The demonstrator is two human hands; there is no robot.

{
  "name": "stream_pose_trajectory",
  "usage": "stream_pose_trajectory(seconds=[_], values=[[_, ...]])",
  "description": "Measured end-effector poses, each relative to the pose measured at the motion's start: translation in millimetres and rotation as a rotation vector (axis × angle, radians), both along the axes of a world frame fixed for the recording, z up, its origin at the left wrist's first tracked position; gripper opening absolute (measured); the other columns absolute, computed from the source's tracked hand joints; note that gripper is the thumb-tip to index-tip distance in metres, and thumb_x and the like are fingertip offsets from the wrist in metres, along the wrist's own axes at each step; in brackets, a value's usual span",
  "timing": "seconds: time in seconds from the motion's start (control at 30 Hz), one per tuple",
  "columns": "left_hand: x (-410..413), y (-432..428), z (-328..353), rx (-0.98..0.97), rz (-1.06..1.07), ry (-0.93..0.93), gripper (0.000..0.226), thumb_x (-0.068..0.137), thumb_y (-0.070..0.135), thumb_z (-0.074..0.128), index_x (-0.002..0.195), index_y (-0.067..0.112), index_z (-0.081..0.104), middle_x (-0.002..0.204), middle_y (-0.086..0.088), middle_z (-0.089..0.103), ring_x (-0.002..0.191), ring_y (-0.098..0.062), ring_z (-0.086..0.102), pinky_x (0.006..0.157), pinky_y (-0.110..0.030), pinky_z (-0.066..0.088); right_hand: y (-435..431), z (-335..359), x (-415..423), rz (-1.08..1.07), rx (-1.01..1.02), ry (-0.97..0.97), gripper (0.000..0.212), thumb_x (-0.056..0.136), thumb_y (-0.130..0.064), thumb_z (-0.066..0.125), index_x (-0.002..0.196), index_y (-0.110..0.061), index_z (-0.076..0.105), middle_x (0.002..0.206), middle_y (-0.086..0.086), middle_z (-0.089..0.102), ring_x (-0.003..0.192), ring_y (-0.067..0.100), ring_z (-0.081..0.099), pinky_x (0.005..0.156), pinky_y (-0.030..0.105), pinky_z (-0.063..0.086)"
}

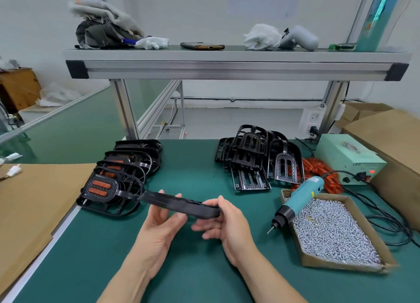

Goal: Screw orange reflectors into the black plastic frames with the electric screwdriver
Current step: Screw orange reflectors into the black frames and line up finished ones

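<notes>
Both grips hold one black frame [181,203] edge-on just above the desk [204,268]. The left grip [159,221] cradles it from below with fingertips curled over its far edge. The right grip [225,223] pinches its right end, thumb on top. Seen side-on like this, the frame hides whether an orange reflector already sits in it. I judge it is being turned for checking or for passing along.

Just beyond the left grip, close to the frame's left end, lies an overlapping row of finished frames [109,189] with orange strips showing, so done pieces seem to collect on that side. Ahead of the right grip is a heap of bare frames [250,159], with loose reflectors [316,168] beside it.

The screwdriver [300,198] lies free to the right of the right grip. It is propped on the rim of the screw tray [329,264] with its bit pointing toward the person, probably so that the right grip can take tool and screw in one reach.
</notes>
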State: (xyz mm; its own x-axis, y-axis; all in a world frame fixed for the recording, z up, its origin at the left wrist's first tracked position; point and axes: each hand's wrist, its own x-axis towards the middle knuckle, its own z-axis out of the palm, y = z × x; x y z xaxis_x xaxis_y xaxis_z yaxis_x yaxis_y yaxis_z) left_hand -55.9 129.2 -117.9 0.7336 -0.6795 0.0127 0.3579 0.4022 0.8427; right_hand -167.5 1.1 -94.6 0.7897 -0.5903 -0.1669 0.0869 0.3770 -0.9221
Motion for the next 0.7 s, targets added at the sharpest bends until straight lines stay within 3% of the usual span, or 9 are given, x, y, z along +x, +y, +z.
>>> stream_pose_trajectory(seconds=[0.07,0.27,0.37,0.53,0.7], values=[[-1,-1,0,0.004,0.029,0.01,0.051,0.07,0.005,0.075,0.118,0.016,0.06,0.109,-0.007,0.068,0.108,-0.019,0.065,0.096,-0.036,0.053,6,-3,2,0.069,-0.076,0.049,0.055,0.109,-0.038,0.03,0.104,0.005,0.063,0.067,0.022,0.067,0.061,0.035,0.071,0.042,0.025,0.048],[-1,1,1,0.116,0.16,-0.054,0.009,0.087,0.001,0.062,0.094,0.004,0.065,0.087,-0.005,0.071,0.087,-0.011,0.069,0.078,-0.02,0.057,9,-2,0,0.102,-0.114,0.048,0.073,0.109,-0.045,0.022,0.076,0.002,0.068,0.055,0.019,0.061,0.049,0.03,0.066,0.038,0.023,0.044],[-2,3,0,0.199,0.205,-0.047,0.007,0.091,-0.005,0.06,0.096,-0.004,0.065,0.088,-0.014,0.069,0.083,-0.015,0.07,0.073,-0.022,0.059,11,-3,0,0.125,-0.171,0.055,0.07,0.109,-0.044,0.024,0.075,0.002,0.064,0.054,0.018,0.06,0.047,0.028,0.064,0.037,0.023,0.042],[-1,3,1,0.419,0.369,-0.105,0.022,0.097,0.019,0.063,0.09,-0.002,0.065,0.083,-0.019,0.075,0.077,-0.03,0.074,0.057,-0.023,0.057,13,-6,1,0.145,-0.191,0.045,0.066,0.108,-0.047,0.023,0.081,-0.007,0.069,0.059,0.02,0.062,0.052,0.03,0.066,0.04,0.024,0.046],[3,8,4,0.464,0.495,-0.025,0.027,0.099,0.021,0.062,0.087,-0.004,0.061,0.076,-0.021,0.074,0.069,-0.032,0.075,0.051,-0.023,0.057,8,-9,0,0.127,-0.229,0.06,0.056,0.109,-0.044,0.024,0.102,-0.005,0.065,0.062,0.017,0.063,0.057,0.03,0.068,0.045,0.026,0.048]])
